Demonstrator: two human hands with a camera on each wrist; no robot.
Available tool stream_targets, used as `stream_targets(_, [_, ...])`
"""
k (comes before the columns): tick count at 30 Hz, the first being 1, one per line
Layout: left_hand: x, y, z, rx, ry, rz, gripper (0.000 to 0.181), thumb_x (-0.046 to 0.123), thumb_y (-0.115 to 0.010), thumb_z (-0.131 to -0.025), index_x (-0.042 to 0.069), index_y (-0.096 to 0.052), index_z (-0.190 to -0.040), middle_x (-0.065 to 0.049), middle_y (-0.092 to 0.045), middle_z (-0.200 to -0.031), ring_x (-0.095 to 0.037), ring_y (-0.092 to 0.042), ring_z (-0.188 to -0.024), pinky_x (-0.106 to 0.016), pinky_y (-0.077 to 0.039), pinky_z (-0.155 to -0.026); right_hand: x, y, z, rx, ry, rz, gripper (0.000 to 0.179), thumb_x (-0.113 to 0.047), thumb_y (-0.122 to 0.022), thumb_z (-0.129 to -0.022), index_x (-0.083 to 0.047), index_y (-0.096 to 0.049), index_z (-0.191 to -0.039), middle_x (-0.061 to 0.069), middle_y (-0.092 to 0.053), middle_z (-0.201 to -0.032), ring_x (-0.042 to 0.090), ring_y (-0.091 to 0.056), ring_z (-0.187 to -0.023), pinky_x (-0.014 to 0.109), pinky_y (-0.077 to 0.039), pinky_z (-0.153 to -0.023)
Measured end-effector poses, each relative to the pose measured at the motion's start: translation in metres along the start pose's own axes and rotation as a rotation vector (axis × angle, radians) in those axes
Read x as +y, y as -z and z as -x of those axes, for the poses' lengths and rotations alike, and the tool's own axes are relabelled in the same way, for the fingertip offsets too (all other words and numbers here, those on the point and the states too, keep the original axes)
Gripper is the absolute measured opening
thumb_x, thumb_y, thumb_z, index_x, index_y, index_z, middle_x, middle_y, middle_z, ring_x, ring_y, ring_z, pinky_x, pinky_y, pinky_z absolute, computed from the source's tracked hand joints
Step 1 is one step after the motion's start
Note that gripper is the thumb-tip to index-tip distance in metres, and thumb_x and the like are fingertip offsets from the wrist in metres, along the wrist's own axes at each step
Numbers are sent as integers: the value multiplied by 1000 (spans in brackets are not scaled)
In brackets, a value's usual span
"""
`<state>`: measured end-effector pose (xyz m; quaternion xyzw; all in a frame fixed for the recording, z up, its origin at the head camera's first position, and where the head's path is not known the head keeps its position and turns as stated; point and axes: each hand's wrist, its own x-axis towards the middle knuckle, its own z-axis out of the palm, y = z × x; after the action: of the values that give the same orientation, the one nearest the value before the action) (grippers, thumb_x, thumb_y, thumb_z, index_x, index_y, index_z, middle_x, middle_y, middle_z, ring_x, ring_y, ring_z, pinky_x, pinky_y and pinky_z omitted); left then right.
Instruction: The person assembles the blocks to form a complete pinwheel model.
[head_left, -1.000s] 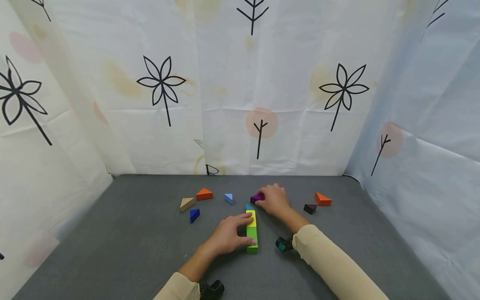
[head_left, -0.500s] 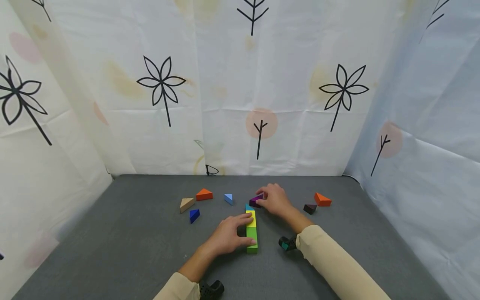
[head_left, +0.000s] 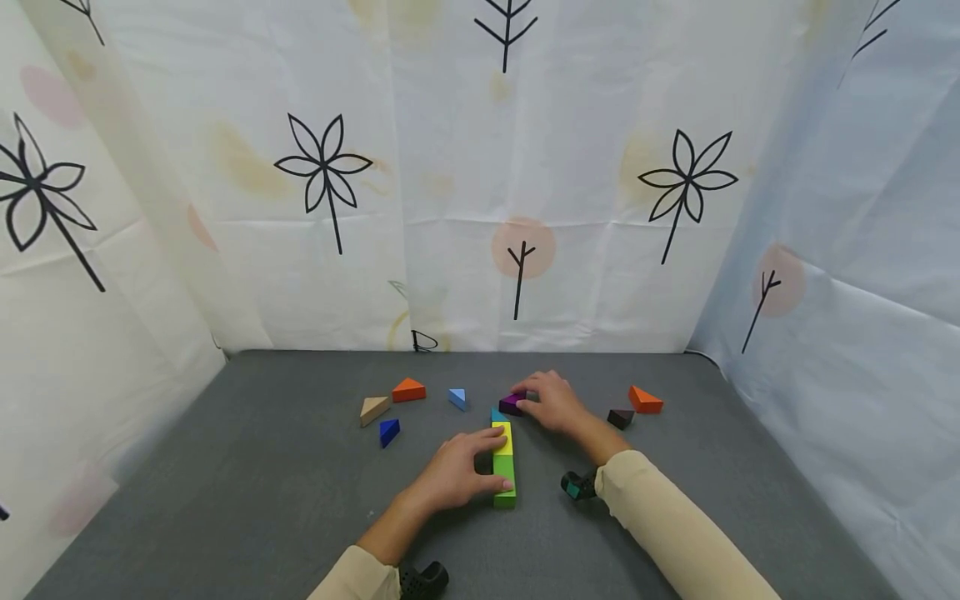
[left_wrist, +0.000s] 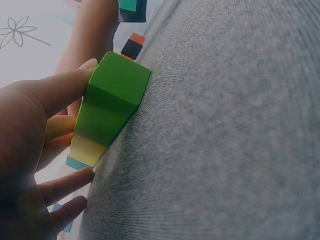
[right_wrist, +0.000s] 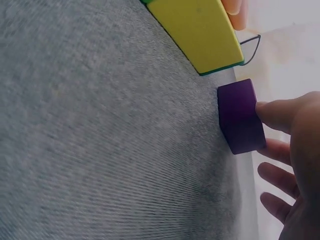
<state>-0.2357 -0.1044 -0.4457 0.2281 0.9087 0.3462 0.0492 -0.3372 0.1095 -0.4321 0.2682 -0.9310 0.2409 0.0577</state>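
A short row of blocks runs away from the person at mid-table: a green block (head_left: 504,467), a yellow block (head_left: 503,448) and a teal triangular piece (head_left: 497,414) at the far end. Over the row's left side lies my left hand (head_left: 450,473), thumb on the green block and forefinger on the yellow one, fingers spread and fairly straight. Just beyond the teal end, a purple triangular block (head_left: 510,406) sits on the table. My right hand (head_left: 555,403) pinches it between thumb and fingers; the right wrist view shows the thumb on the purple block's (right_wrist: 240,117) side.
Left of the row lie an orange triangle block (head_left: 408,390), a tan one (head_left: 374,409), a dark blue one (head_left: 388,432) and a light blue one (head_left: 457,399). A black triangle block (head_left: 619,418) and another orange one (head_left: 646,400) lie right. Patterned cloth (head_left: 450,167) surrounds the table.
The purple block has turned slightly and shifted a little nearer the row's far end, with the right hand moving along. The left hand and the row stay put.
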Motion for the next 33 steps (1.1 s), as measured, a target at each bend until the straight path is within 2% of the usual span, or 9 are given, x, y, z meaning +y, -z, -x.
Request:
stream_targets(7, [0,0,0,0,5,-9,66,49,-75,-82,18,-58,-138,7,-45,-147,-29,-43,-131,-56,-29,-105,-1,-8,2,66,-17,-68,21,-22,-69,-92,-13,-73,-110,4,-64,-104,23,-52,-91,44,-43,-80])
stream_targets(14, [1,0,-1,-1,9,-10,67,50,-75,-81,18,-58,-137,6,-45,-147,-28,-43,-131,-56,-29,-105,-2,-12,5,102,15,-134,17,-16,-69,-92,-11,-74,-107,2,-64,-94,18,-47,-79,35,-39,-70])
stream_targets(19, [1,0,-1,0,11,-9,67,50,-75,-82,18,-58,-138,6,-45,-147,-29,-43,-131,-56,-29,-105,-3,-13,6,95,27,-153,16,-15,-69,-91,-11,-75,-105,1,-63,-91,17,-47,-78,35,-39,-69])
stream_targets(26, [0,0,-1,-2,6,-3,66,49,-75,-82,17,-58,-138,5,-45,-147,-29,-43,-131,-57,-29,-105,-5,-13,6,54,-2,-165,16,-16,-69,-92,-14,-75,-107,-1,-64,-94,17,-49,-82,35,-42,-72])
stream_targets(33, [0,-1,0,-5,8,-8,68,50,-74,-82,19,-56,-139,7,-44,-148,-29,-41,-133,-58,-28,-105,-5,-13,8,53,25,-175,16,-15,-69,-91,-12,-75,-106,0,-65,-93,17,-52,-81,36,-43,-71])
